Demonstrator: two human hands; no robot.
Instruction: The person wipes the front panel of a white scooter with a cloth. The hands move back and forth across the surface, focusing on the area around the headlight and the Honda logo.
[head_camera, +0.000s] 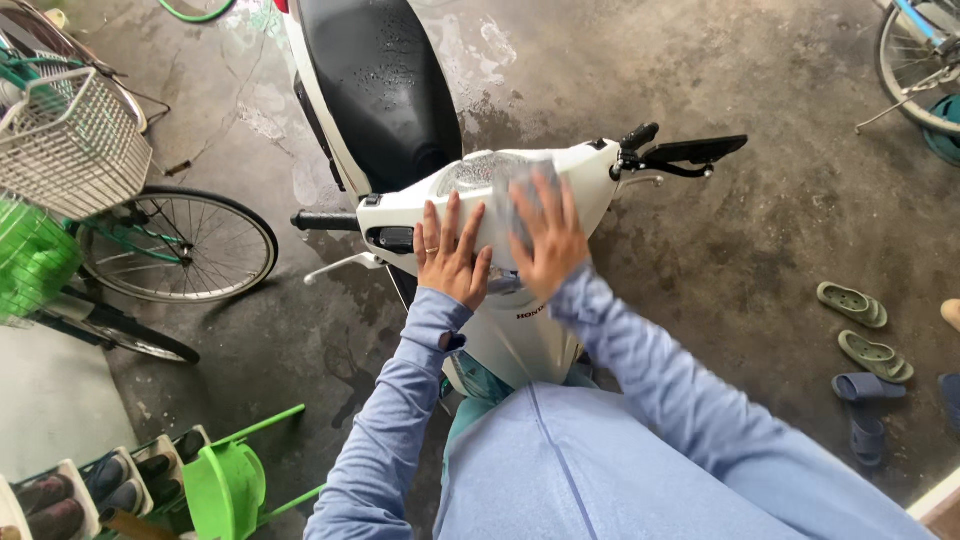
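Scooter (500, 330), white with a black seat (385, 85), stands on the wet concrete floor (720, 270), and the person leans over its front end from the nose side. Water beads sit on the seat and damp patches spread on the floor around the machine, so by my judgement the wash is already done and the wiping is in hand: the handlebar panel (470, 205) is being gone over now, while the seat, beaded as it is, looks not yet dried. The white bodywork looks clean and glossy, with black grips and a black mirror (695, 150) at the bar's ends. The left hand (452, 255) lies flat with fingers spread wide on the panel's near edge, holding nothing. The right hand (548, 235) presses a greyish cloth (515, 195) against the clear instrument cover (480, 172); it is blurred, so the grip on the cloth is hard to read
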